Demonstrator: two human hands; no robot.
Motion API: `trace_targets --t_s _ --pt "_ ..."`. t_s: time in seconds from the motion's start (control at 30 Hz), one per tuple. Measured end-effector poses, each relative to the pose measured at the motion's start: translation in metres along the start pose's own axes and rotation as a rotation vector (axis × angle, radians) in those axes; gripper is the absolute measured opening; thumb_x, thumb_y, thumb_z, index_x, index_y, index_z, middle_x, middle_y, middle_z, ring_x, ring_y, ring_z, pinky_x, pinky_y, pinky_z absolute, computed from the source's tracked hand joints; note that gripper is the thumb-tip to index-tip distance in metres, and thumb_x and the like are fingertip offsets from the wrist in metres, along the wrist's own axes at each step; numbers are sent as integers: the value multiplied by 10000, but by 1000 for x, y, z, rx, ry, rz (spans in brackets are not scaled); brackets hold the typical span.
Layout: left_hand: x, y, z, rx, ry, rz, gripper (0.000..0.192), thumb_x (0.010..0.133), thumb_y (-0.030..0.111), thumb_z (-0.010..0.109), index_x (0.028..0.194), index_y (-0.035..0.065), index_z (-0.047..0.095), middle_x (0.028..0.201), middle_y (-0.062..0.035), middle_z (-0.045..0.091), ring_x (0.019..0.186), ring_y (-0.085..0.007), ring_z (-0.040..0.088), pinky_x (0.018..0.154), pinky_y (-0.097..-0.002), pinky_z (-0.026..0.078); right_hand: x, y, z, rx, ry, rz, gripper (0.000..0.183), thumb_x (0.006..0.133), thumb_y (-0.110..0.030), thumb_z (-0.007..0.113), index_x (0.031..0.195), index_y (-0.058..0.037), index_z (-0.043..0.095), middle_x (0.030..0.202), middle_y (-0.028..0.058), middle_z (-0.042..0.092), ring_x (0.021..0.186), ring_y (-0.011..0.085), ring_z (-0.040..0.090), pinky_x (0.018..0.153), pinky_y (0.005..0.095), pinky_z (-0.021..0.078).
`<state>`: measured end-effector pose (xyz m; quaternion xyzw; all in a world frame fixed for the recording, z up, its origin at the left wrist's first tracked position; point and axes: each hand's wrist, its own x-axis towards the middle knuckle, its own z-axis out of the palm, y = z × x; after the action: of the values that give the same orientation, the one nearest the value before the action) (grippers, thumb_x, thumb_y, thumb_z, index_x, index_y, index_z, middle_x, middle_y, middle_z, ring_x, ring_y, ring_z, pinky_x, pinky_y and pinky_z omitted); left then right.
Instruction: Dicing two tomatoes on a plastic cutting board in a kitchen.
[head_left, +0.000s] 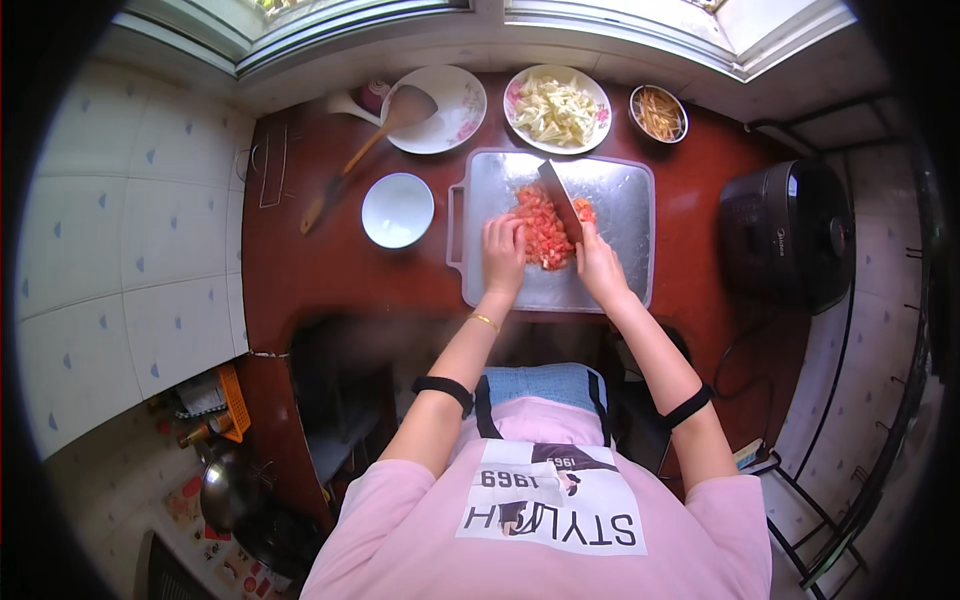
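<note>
My right hand (600, 262) grips the handle of a wide-bladed kitchen knife (559, 201). Its blade slants up and to the left, amid finely chopped red pieces, apparently tomato (541, 232). Most of the pieces lie left of the blade, with a smaller heap to its right. My left hand (504, 244) rests at the left side of the heap, fingers bent and fingertips touching it; whether they pinch anything is hidden. Under all this lies a translucent cutting board (626, 225) with a handle on its left side.
Behind the board stand a plate of shredded pale vegetable (559, 109), a small bowl of thin strips (658, 114) and a plate (457, 112) with a wooden-handled spatula (364, 154) across it. A white bowl (397, 210) sits left, a black Midea cooker (787, 232) right.
</note>
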<state>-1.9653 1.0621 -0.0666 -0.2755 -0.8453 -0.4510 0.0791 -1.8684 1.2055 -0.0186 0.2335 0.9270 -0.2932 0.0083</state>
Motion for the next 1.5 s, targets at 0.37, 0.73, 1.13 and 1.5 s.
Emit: trace_targets --t_s 0.37,0.73,1.13,1.5 --pt "2 5 -3 16 10 -12 113 870 70 576 976 32 591 1037 -137 593 1026 -334 524 907 -426 424 -4 -16 -5 -19 -58 70 309 895 -86 484 1187 -20 407 965 283 602 849 485 584 739 561 459" --pt "-1 1 -6 30 -4 -21 102 875 74 566 969 36 575 1039 -130 573 1020 -327 512 910 -423 425 -1 -15 -22 -69 -53 -16 331 903 -89 481 1216 -16 399 933 269 605 832 477 594 719 559 466" --pt "-2 -2 -5 36 6 -13 106 871 66 570 972 33 580 1040 -133 583 1023 -327 522 905 -421 428 -7 -8 -27 28 -21 -63 239 910 -102 480 1123 -12 419 924 273 604 833 483 586 708 557 462" --pt "-4 -3 -2 38 14 -13 107 877 67 567 975 27 586 1050 -139 590 1038 -332 524 915 -425 423 -13 -1 -21 103 -6 -61 283 904 -76 498 1167 6 430 973 282 608 870 481 582 722 543 457"
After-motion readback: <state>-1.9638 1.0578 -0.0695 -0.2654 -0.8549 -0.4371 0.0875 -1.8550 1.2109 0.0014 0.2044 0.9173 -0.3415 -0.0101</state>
